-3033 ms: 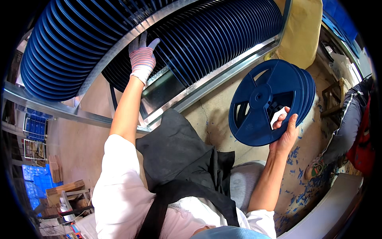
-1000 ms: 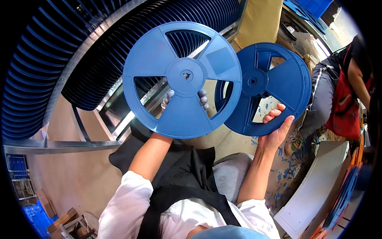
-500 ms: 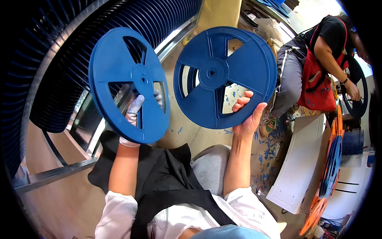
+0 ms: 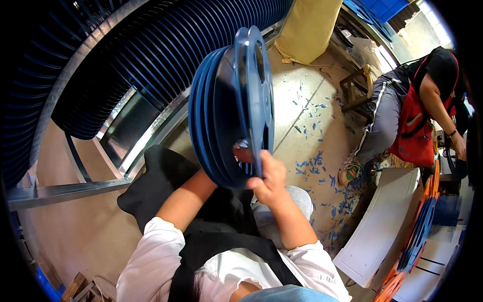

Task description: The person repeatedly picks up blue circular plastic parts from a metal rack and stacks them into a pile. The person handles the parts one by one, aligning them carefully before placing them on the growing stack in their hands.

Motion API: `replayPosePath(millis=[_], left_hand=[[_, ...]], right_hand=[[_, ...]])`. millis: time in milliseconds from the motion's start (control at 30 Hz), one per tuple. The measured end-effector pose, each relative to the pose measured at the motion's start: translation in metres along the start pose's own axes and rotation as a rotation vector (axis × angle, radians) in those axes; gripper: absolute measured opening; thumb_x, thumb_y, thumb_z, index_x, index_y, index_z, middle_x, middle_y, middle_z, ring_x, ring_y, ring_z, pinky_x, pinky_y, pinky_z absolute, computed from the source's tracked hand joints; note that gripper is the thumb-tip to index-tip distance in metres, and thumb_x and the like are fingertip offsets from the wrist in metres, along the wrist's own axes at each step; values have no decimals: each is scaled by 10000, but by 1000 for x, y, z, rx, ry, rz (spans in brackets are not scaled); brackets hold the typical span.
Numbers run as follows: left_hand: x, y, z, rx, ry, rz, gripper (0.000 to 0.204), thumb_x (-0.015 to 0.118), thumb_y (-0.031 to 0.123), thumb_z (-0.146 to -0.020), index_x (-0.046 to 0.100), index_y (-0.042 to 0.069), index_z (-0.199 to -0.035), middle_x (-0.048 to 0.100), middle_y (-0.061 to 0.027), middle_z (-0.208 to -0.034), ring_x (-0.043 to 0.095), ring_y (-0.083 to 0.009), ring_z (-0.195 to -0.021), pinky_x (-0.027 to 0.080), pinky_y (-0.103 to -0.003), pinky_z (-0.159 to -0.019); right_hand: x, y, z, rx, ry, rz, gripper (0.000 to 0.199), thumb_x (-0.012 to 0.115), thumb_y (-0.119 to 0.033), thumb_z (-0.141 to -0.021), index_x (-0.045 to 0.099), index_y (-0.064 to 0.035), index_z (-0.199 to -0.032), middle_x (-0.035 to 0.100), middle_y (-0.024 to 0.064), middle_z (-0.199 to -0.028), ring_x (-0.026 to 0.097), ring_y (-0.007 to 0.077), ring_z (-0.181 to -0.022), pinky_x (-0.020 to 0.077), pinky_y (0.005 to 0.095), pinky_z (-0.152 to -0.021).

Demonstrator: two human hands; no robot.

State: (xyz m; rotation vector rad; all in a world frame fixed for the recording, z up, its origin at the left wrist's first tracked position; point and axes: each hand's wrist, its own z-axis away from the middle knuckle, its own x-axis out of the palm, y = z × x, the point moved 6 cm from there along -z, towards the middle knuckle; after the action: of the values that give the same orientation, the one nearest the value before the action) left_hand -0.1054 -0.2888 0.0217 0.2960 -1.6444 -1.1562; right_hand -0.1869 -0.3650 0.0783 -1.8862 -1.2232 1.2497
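Several blue plastic reels (image 4: 214, 118) stand edge-on in front of me, pressed close together in one bundle. My right hand (image 4: 271, 179) is closed on the lower rim of the rightmost reel (image 4: 255, 95), thumb on the near side. That reel tilts slightly away from the others at the bottom, and cut-outs show in its face. My left forearm runs up behind the bundle's lower edge. Most of my left hand (image 4: 242, 152) is hidden by the reels; only a small part appears in the gap between them, so its exact grip cannot be made out.
Long rows of dark blue reels (image 4: 166, 55) fill a metal rack (image 4: 70, 194) at the left. Blue scraps (image 4: 317, 163) litter the floor. On the right, a person with a red apron (image 4: 415, 133) bends forward beside a white cabinet (image 4: 382, 221) and orange reels (image 4: 392, 287).
The reels, held apart with one group in each hand, are brought together and turned edge-on. My right hand moved left and down; my left hand went behind the reels. The view shifted.
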Motion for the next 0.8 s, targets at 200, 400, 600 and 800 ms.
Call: replayPosePath(millis=[200,400,600,800], left_hand=[[-15,20,2,-81,-164,502,812,710,259,-822,251,98,-1471,522,-123,-1180,559,-203,-970,466,-335,-888],[-4,25,-1,-97,-348,822,818,708,325,-819,268,67,-1457,501,-153,-1221,551,-239,-1006,452,-379,-931],[-3,17,-5,-97,-403,967,835,706,391,-815,284,36,-1443,479,-182,-1262,543,-275,-1043,438,-422,-974],[-21,22,-1,-80,-378,955,864,703,458,-812,301,6,-1429,458,-212,-1304,535,-311,-1080,424,-466,-1017]], right_hand=[[-87,34,7,177,603,-406,757,434,-723,-845,554,6,-1007,655,96,-724,598,156,-550,488,237,-521],[-125,80,22,223,860,-864,602,450,-660,-875,574,-74,-932,554,27,-599,491,93,-466,370,177,-412],[-132,82,20,78,643,-1178,604,475,-613,-889,603,-33,-996,576,47,-634,452,88,-475,334,206,-433],[-138,77,19,72,637,-1271,581,495,-607,-881,544,-32,-958,467,21,-575,382,79,-437,288,199,-397]])
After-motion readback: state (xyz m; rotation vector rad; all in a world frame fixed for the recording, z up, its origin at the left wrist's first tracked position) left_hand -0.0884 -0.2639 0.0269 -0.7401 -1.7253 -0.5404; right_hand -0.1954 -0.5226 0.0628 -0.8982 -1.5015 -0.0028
